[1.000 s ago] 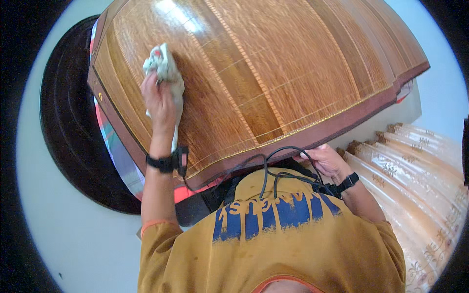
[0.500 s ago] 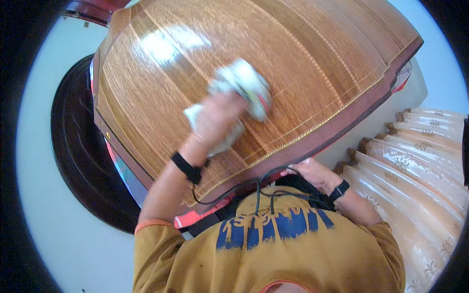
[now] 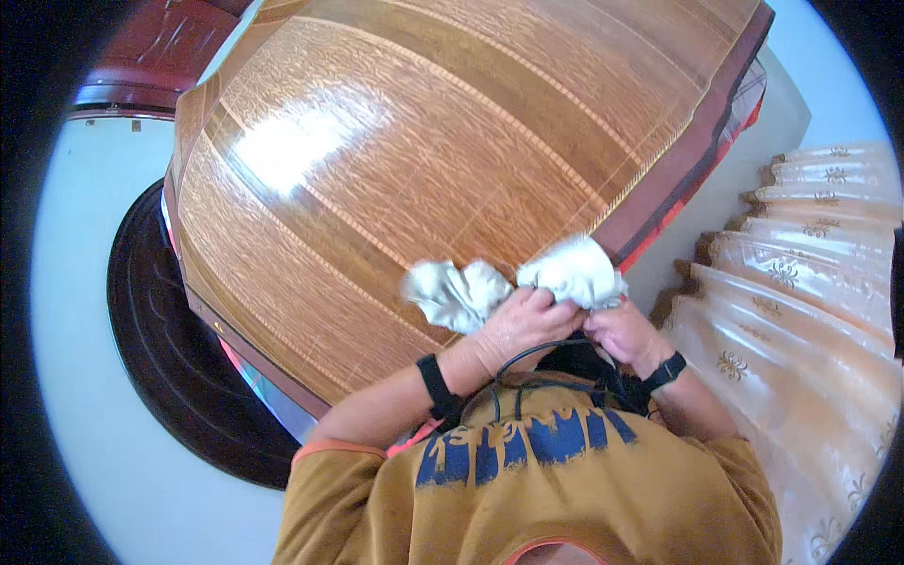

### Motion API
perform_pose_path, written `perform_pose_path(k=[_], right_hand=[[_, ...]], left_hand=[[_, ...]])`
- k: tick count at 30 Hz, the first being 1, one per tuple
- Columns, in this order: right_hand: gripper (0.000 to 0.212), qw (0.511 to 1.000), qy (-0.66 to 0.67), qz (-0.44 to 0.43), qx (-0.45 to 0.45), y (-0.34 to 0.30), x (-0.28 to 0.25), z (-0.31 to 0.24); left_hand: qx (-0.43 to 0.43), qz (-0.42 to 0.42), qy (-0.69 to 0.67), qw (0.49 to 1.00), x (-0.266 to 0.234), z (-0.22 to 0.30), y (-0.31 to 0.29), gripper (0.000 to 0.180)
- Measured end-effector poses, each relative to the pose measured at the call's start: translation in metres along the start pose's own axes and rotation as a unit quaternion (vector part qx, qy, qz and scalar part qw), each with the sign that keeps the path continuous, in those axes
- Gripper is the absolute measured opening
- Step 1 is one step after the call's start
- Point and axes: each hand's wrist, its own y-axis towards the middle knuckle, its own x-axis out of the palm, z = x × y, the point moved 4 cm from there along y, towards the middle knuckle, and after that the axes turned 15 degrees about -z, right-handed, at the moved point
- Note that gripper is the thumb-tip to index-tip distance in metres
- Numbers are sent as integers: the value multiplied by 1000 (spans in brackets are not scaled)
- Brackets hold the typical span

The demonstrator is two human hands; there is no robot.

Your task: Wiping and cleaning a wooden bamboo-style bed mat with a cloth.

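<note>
A crumpled white cloth [image 3: 570, 273] is bunched over the near edge of a shiny, brown striped wood-grain tabletop [image 3: 405, 141]. My left hand [image 3: 527, 320] is closed around its lower middle, and folds stick out on both sides of the fingers. My right hand [image 3: 626, 334] is closed at the cloth's right end, close beside the left one. The fingertips of both are partly hidden in the fabric. Black cords [image 3: 537, 350] run under my wrists, in front of my mustard shirt [image 3: 527, 490].
A dark round ridged object [image 3: 179, 348] lies left of the table on the pale floor [image 3: 85, 282]. Peach patterned curtains [image 3: 782, 348] hang at the right. Dark red furniture [image 3: 169, 42] stands at the far left. Red fabric [image 3: 650, 245] shows beneath the table's edge.
My left hand has drawn the cloth from the middle of the tabletop back to the near edge, toward the right. My right hand, earlier apart by the cords, now meets it at the cloth.
</note>
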Motion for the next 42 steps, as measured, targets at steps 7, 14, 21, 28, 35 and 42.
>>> perform_pose_path(k=[7, 14, 21, 28, 35, 42], right_hand=[[32, 997, -34, -70, 28, -2, -15, 2], [26, 997, -69, 0, -21, -3, -9, -41], [22, 990, -133, 54, -3, 1, -36, -34], [19, 987, -135, 53, 64, 9, -49, -31], [16, 986, -146, 13, 76, 16, -48, -20], [15, 988, -139, -1, 69, 7, -64, -14]], left_hand=[[-364, 65, 104, 923, -121, -215, -34, 24], [-519, 109, 207, 822, -160, -317, -64, 41], [26, -100, -24, 994, -39, -51, 51, 38], [-170, -162, 6, 972, -103, -185, 56, 25], [-602, -24, 149, 784, -207, -473, -90, 44], [-340, 1, 158, 927, -139, -309, 74, 39]])
